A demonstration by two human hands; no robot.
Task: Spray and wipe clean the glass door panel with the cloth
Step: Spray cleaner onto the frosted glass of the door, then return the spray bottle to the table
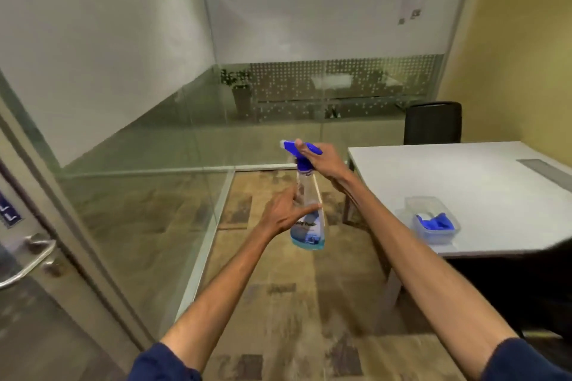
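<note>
A clear spray bottle (307, 226) with a blue trigger head and a little blue liquid hangs upright in mid-air at the centre. My right hand (322, 159) grips its blue head from above. My left hand (286, 213) is against the bottle's body, fingers spread around it. A blue cloth (435, 221) lies in a clear plastic tub (433, 202) on the white table. The glass door (18, 303) with a metal lever handle (29, 257) is at the far left edge, partly out of view.
A white table (464, 173) stands at the right with a black chair (432, 122) behind it. Glass partition walls (139, 145) with frosted bands run along the left and back. Patterned carpet (294, 303) covers the floor below my arms.
</note>
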